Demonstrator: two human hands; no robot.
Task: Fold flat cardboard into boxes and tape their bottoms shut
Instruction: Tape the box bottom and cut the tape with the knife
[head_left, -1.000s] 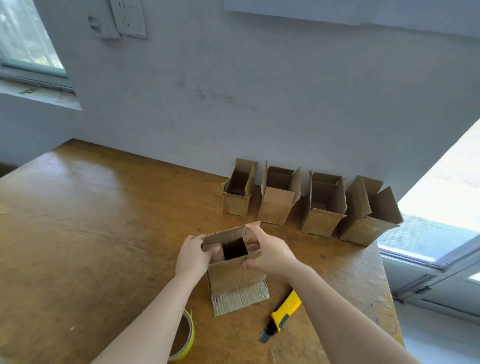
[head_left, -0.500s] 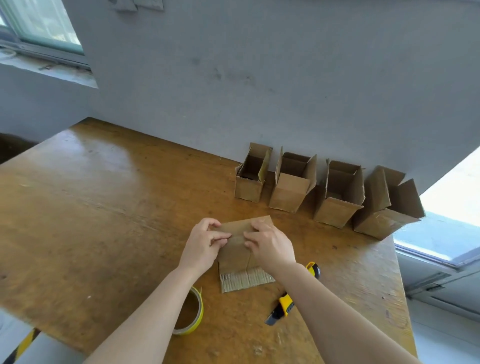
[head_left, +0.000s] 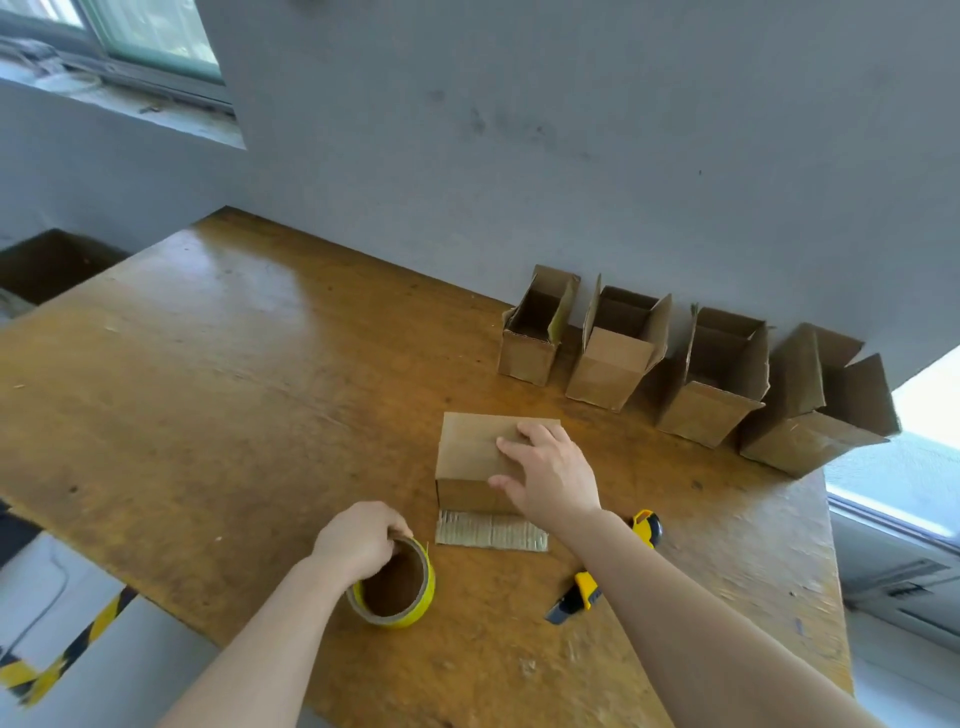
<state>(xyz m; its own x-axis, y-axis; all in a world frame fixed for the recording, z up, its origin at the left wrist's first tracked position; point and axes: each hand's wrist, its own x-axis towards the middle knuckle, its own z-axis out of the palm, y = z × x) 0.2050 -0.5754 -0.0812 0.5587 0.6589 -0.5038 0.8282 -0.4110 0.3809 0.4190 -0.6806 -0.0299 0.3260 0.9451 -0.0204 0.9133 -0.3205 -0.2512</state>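
Grey wall (head_left: 519, 130) is seen behind a worn wooden table (head_left: 208, 415), with a window (head_left: 150, 36) set high on the left. Close to the near edge, a yellow tape roll (head_left: 415, 608) is gripped by the left hand (head_left: 358, 538), whose fingers are curled over the roll's far rim. Just right of it, toward the middle of the table, a small cardboard box (head_left: 467, 452) is stood with its folded flaps turned up. These flaps are pressed flat by the right hand (head_left: 553, 475), fingers spread and nothing grasped. A corrugated flap (head_left: 491, 530) is laid flat on the table at the box's near side. A yellow utility knife (head_left: 576, 603) is partly hidden under the right forearm. Along the far edge, toward the right corner, four open boxes (head_left: 608, 374) are lined against the wall.
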